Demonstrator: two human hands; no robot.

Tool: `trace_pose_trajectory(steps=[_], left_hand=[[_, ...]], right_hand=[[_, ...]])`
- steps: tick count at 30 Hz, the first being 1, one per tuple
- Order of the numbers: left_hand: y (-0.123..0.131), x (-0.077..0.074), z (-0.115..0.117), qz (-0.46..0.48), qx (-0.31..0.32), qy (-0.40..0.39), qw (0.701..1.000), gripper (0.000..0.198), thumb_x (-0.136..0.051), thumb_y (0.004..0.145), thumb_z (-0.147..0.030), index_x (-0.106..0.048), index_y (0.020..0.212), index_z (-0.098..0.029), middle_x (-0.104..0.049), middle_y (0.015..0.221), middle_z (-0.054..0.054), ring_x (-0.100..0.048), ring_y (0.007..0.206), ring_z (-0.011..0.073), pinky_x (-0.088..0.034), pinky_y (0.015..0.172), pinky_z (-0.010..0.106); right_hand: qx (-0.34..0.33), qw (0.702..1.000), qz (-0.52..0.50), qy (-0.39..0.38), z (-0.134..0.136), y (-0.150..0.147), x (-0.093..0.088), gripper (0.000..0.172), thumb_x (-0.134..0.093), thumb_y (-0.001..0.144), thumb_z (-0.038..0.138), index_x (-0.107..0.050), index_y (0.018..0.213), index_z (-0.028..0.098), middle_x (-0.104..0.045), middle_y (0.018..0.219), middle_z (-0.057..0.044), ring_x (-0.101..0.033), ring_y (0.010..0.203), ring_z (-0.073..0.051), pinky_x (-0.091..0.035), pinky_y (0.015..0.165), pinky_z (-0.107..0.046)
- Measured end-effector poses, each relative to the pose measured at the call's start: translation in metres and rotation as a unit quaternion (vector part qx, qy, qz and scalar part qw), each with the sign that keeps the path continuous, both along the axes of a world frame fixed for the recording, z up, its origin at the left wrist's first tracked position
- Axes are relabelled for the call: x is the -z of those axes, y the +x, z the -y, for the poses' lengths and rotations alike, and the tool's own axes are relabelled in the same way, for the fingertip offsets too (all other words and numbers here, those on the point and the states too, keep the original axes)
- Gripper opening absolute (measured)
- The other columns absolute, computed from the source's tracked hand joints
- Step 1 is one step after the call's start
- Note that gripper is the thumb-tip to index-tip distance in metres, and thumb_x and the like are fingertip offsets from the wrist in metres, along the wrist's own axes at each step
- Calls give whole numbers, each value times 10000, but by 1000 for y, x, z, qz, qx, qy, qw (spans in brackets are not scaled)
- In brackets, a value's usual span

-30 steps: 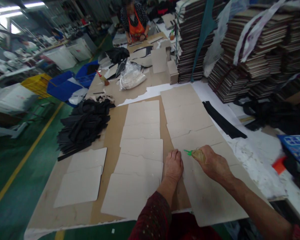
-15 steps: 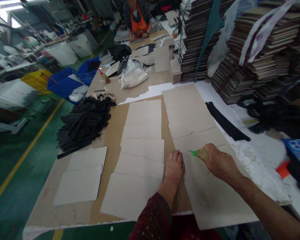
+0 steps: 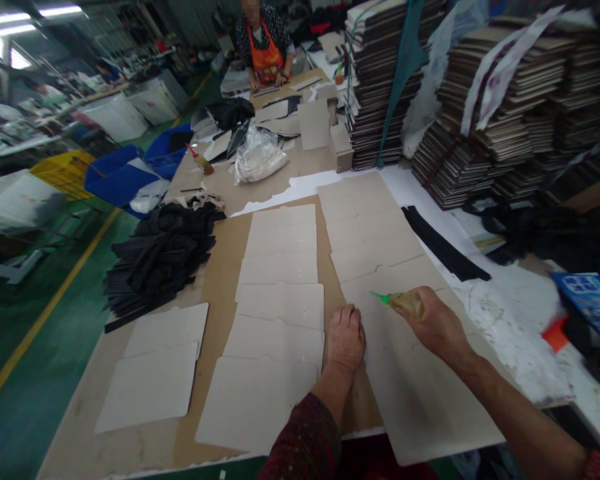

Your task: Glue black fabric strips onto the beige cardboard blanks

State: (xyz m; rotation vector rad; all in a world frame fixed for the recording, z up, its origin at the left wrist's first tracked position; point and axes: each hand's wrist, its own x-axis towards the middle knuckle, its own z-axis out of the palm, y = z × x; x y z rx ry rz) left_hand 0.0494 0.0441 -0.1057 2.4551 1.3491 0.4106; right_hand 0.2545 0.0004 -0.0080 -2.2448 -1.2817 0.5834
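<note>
In my right hand (image 3: 437,327) is a squeeze bottle (image 3: 407,304) of brownish liquid, held tilted with its thin green nozzle pointing left. The nozzle tip is over the right-hand column of overlapping beige boards (image 3: 430,393); whether it touches them I cannot tell. My left hand (image 3: 347,339) lies palm down with fingers extended, at the left edge of that column. Just left of it runs a second column of overlapping boards (image 3: 265,393). Two more boards (image 3: 147,387) overlap at the table's left side.
Black fabric strips (image 3: 165,257) are heaped at the left edge, and another black strip (image 3: 445,243) lies on the right. Tall board stacks (image 3: 500,113) stand at back right. A clear plastic bag (image 3: 260,157) and a red-tipped bottle (image 3: 203,163) lie farther back. Across works a person in an orange apron (image 3: 266,57).
The bottle in my right hand has moved slightly away from me over the boards, its nozzle now lying flatter. My left hand stays about where it was. The whole view has shifted a little.
</note>
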Motion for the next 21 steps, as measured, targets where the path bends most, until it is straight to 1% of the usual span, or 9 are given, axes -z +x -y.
trace_pose_trajectory(steps=[3, 5, 6, 9, 11, 13, 17, 21], left_hand=[[0, 1, -2, 3, 2, -4, 1000, 418, -546, 891, -87, -624, 1296, -156, -615, 1347, 107, -522, 1227, 280, -462, 1116, 438], [0, 2, -2, 3, 1, -7, 1000, 445, -554, 880, -79, -611, 1317, -139, -617, 1347, 116, -527, 1226, 279, -455, 1128, 439], [0, 2, -3, 0, 1, -8, 1000, 463, -556, 877, -77, -602, 1335, -131, -616, 1354, 119, -531, 1226, 280, -454, 1131, 441], [0, 1, -3, -15, -4, -7, 1000, 498, -552, 878, -72, -582, 1372, -130, -607, 1387, 115, -537, 1241, 281, -463, 1122, 440], [0, 0, -2, -24, -6, 0, 1000, 505, -551, 877, -68, -582, 1377, -135, -596, 1418, 112, -536, 1262, 279, -470, 1116, 435], [0, -1, -2, -33, -6, 9, 999, 504, -548, 879, -65, -583, 1377, -130, -585, 1445, 117, -533, 1287, 279, -471, 1120, 437], [0, -2, -2, -41, -2, 17, 999, 486, -531, 891, -62, -588, 1371, -117, -583, 1458, 122, -538, 1304, 269, -466, 1135, 431], [0, -2, -2, -41, -3, 13, 999, 489, -535, 885, -61, -592, 1367, -114, -588, 1455, 114, -538, 1307, 272, -459, 1148, 432]], right_hand=[[126, 989, -57, 48, 6, 36, -4, 463, -687, 713, 636, -557, 921, 243, -670, 754, -32, -628, 679, -235, -464, 615, -344], [177, 981, -52, 56, 13, 63, -9, 487, -698, 661, 649, -556, 901, 249, -657, 719, -32, -610, 654, -243, -463, 590, -358], [187, 980, -41, 50, 17, 75, -12, 491, -696, 653, 654, -556, 900, 253, -652, 706, -31, -605, 646, -248, -459, 582, -363], [172, 985, -7, 10, 26, 102, -16, 498, -673, 663, 680, -548, 906, 264, -652, 710, -32, -612, 652, -261, -455, 590, -376], [145, 989, 21, -24, 30, 109, -14, 498, -644, 684, 701, -541, 908, 268, -654, 726, -37, -621, 670, -270, -448, 606, -378], [117, 991, 51, -43, 32, 110, -9, 488, -607, 723, 713, -533, 922, 273, -655, 745, -41, -627, 692, -275, -436, 618, -373], [70, 992, 83, -57, 30, 101, -1, 459, -561, 812, 709, -525, 974, 281, -674, 784, -32, -637, 705, -271, -409, 626, -353], [39, 990, 118, -71, 25, 92, 1, 443, -525, 880, 702, -519, 999, 276, -673, 791, -36, -644, 687, -267, -378, 618, -340]])
